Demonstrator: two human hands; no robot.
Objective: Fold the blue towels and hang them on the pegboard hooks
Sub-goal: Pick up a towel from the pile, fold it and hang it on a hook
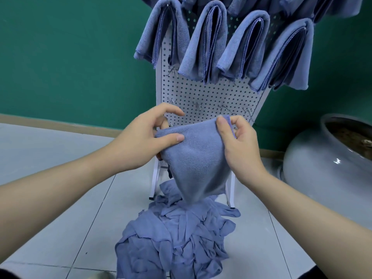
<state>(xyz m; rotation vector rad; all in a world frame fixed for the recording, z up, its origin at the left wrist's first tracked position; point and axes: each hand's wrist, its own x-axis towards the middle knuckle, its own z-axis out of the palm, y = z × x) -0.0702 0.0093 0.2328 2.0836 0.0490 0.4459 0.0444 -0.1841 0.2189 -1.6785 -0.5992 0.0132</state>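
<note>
— Down in front of the pegboard (211,93), what have we got?

— From the head camera: both hands are up on one blue towel (197,156), held in the air just before the board's lower rows. The left hand (145,137) pinches the towel's upper left edge, thumb flat on the near face, other fingers curled behind, index finger lifted free. The right hand (239,141) pinches the upper right corner, thumb on the front, and a bit of hem pokes up above the thumb tip.

— And the cloth between them?

— The top edge runs nearly level from hand to hand, a little slack. Below that the towel narrows to a point that hangs just above the pile of loose towels (177,238) on the tiled floor (60,154).

— Room to work?

— Bare hooks (223,108) sit in a row right behind the hands, uncovered. Higher up, four folded towels (209,43) already drape side by side, their hems hanging well above that row. Off to the right a big glazed pot (322,164) stands near the board's foot, apart from the right forearm. Green wall (70,57) to the left, open floor beneath it.
</note>
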